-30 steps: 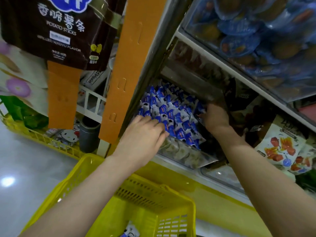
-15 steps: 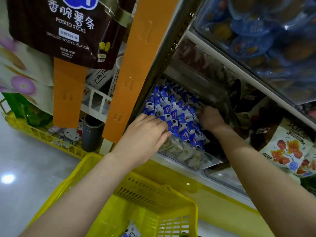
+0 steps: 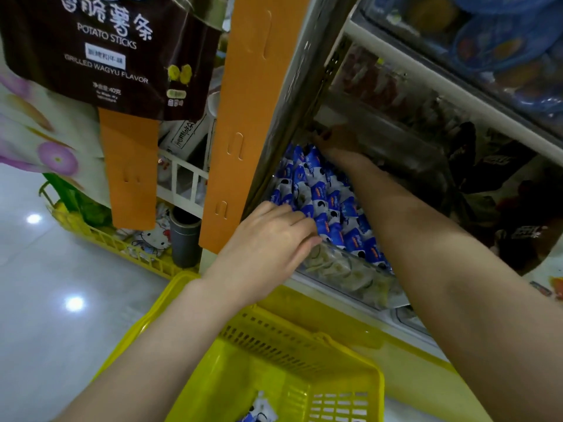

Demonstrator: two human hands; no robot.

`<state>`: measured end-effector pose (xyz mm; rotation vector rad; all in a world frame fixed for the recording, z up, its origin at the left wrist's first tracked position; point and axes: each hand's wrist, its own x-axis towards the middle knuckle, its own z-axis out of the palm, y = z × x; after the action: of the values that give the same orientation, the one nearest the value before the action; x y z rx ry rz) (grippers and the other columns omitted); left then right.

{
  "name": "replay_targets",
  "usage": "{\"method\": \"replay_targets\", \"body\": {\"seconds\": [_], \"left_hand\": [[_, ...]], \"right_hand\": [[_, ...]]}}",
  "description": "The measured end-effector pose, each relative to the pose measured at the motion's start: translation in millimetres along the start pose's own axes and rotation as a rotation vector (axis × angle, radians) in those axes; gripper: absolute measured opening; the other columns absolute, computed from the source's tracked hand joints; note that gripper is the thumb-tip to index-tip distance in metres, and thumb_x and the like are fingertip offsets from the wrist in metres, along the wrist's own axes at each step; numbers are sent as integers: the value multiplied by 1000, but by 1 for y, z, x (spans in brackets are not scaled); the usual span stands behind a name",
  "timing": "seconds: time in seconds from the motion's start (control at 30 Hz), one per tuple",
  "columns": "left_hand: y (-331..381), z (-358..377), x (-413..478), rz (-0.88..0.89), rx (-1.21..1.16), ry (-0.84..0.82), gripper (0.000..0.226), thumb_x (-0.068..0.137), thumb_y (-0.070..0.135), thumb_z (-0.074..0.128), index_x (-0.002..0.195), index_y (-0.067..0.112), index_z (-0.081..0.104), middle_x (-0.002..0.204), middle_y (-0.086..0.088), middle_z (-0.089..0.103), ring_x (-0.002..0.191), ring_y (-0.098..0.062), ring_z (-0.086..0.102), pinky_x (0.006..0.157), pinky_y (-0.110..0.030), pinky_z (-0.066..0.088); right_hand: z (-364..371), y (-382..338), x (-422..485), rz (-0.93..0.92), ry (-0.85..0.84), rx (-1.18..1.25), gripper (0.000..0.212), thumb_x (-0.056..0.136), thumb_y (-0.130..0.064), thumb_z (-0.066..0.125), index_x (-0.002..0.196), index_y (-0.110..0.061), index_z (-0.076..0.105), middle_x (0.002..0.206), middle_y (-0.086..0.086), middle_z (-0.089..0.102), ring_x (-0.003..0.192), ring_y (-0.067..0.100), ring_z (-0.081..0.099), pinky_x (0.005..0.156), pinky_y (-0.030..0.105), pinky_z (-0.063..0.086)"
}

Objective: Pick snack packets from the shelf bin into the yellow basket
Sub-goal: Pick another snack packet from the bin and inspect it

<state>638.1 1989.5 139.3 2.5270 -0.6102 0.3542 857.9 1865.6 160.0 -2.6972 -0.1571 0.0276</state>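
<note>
Left hand [image 3: 268,239] rests on the front snack packets [image 3: 323,202] in the shelf bin [image 3: 350,275], fingers straight, nothing pinched. Right hand [image 3: 333,143] is way back in shadow, can't tell its grip. At least one packet's in the yellow basket [image 3: 304,339] and the bin's loaded, so early days I'd say. Packets stand on edge, tops up, rows running front to back.

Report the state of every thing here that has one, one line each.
shelf bin, heaped with snack packets
left hand, fingers resting on the front packets, grip unclear
right hand, deep at the bin's back, grip unclear
yellow basket, at least one packet inside
</note>
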Motion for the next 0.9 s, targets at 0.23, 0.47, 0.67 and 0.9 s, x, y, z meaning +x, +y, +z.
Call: {"method": "replay_targets", "body": {"seconds": [0.23,0.47,0.67,0.9], "left_hand": [[1,-2,0,0,2,-7,38,94,34,30,91,16,64,85,4,64,83,-16,56,78,-27,31],[3,-1,0,-2,-4,-2,31,96,33,36,94,19,63,89,5,63,85,-14,55,80,-25,28],[2,0,1,5,-7,14,36,94,35,31,94,20,63,87,6,63,84,-13,54,78,-23,27],[1,3,0,21,-7,49,35,94,34,31,89,20,63,83,7,62,80,-12,55,77,-24,28]], "right_hand": [[-5,3,13,118,34,25,28,92,-24,55,104,-1,65,110,18,64,101,29,60,93,42,49],[-6,1,9,99,-9,9,40,88,-36,60,106,-1,65,109,16,64,99,30,61,91,42,49],[-7,3,13,120,-3,52,34,87,-27,63,108,1,66,113,17,65,100,28,62,91,37,50],[-12,4,1,50,235,177,24,89,-23,59,98,-4,70,103,14,68,94,23,62,77,26,44]]}}
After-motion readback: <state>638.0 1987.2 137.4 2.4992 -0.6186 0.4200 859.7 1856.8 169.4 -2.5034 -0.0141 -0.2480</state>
